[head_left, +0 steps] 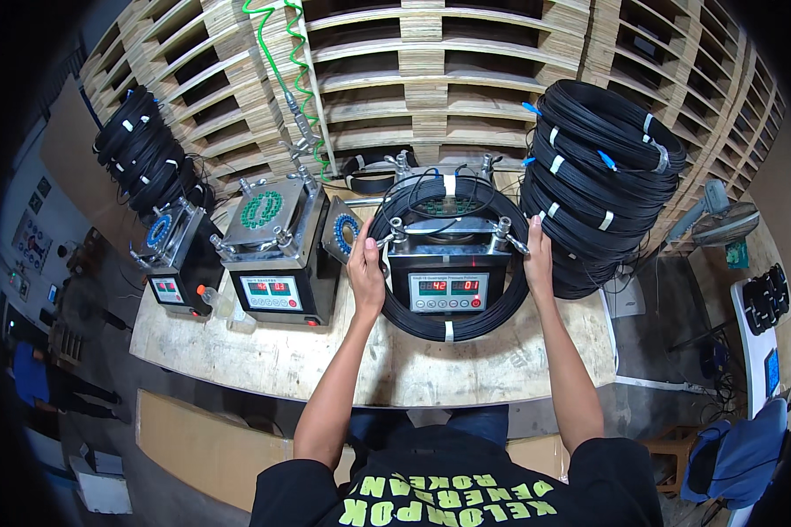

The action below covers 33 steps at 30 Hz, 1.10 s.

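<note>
Left hand: in the head view, your left hand [367, 270] grips the left side of the coil, fingers pointing up.
Right hand: yours too, the right hand [538, 259] grips the opposite side.
Black cable coil [413, 327]: held upright between your hands, ringing the front of the right-hand machine [448, 261] as you see it; you cannot tell whether they touch.
Panel [448, 292]: lit red, visible through the ring.
Tabletop [466, 373]: beneath your forearms, bearing that machine, the middle machine [272, 250] and the far-left machine [177, 259].
Coil stack [589, 198]: tall, black, white-tied, just beyond your right hand.
Pallets [501, 54]: piled behind.
</note>
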Tool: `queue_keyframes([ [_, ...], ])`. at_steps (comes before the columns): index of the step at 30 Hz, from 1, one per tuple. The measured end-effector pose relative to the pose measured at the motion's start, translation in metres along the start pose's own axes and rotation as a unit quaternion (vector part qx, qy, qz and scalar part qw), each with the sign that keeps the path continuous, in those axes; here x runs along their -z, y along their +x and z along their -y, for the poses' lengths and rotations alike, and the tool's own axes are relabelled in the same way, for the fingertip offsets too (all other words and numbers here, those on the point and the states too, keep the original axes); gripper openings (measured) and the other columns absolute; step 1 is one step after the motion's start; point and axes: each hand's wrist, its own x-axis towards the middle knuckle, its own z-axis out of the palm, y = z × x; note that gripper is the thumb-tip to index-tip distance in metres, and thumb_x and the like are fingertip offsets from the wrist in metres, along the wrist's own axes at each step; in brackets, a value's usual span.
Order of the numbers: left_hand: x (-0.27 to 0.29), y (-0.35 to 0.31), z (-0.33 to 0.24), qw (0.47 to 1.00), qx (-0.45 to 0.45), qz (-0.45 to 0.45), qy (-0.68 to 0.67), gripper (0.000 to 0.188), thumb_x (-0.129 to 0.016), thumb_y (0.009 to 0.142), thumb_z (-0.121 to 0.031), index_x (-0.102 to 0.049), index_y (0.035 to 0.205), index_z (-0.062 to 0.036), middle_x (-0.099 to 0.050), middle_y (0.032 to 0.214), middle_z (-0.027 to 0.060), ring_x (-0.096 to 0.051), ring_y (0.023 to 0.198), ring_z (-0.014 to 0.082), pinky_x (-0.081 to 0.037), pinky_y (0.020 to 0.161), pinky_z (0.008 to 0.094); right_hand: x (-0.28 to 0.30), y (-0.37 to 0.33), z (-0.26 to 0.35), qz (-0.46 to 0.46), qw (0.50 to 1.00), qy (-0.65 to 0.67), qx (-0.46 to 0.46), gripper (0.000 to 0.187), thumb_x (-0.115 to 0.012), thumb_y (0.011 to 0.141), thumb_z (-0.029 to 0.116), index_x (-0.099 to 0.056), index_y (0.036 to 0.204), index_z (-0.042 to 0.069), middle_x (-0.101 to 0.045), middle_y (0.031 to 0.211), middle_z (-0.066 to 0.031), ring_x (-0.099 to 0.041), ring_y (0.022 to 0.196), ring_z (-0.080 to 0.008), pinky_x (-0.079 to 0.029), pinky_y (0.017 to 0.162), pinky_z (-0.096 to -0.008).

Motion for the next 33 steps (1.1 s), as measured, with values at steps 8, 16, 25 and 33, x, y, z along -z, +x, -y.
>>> queue_keyframes([
  [8, 0.015, 0.001, -0.017, 0.96, -0.149, -0.042, 0.232, 0.03, -0.063, 0.101, -0.024, -0.058, 0.088, 0.0027, -0.057, 0.09, 0.0153, -0.057, 0.088, 0.0264, -0.044, 0.077, 0.0391, -0.009, -0.023, 0.026, -0.156, 0.969, -0.081, 0.176, 0.021, -0.055, 0.104, 0.019, -0.061, 0.102, -0.001, -0.053, 0.089, -0.0102, -0.051, 0.078, -0.0188, -0.045, 0.075, -0.0328],
  [16, 0.024, 0.004, -0.024, 0.978, -0.15, 0.031, 0.143, 0.023, -0.063, 0.1, -0.015, -0.058, 0.089, 0.0049, -0.057, 0.073, 0.0162, -0.054, 0.059, 0.0264, -0.043, 0.055, 0.0367, 0.001, -0.037, 0.029, -0.101, 0.96, -0.112, 0.235, 0.028, -0.074, 0.087, 0.018, -0.054, 0.079, 0.001, -0.048, 0.082, -0.0085, -0.047, 0.081, -0.0255, -0.04, 0.074, -0.0386],
  [25, 0.028, 0.011, -0.024, 0.971, -0.199, 0.052, 0.12, 0.018, -0.066, 0.098, -0.011, -0.062, 0.09, 0.0046, -0.057, 0.07, 0.0102, -0.052, 0.06, 0.0184, -0.041, 0.056, 0.0322, -0.001, -0.03, 0.024, -0.068, 0.969, -0.097, 0.219, 0.033, -0.069, 0.093, 0.018, -0.054, 0.072, -0.002, -0.043, 0.078, -0.0084, -0.044, 0.079, -0.024, -0.037, 0.073, -0.037],
  [33, 0.036, 0.053, -0.019, 0.977, 0.165, 0.094, -0.092, 0.046, -0.055, 0.104, -0.041, -0.063, 0.075, -0.0063, -0.039, 0.054, -0.0077, -0.032, 0.047, 0.0025, -0.022, 0.046, 0.0232, 0.022, 0.018, 0.01, 0.032, 0.998, 0.019, 0.047, 0.046, -0.054, 0.105, 0.034, -0.053, 0.071, 0.003, -0.044, 0.065, 0.0037, -0.04, 0.063, -0.0068, -0.033, 0.059, -0.0271],
])
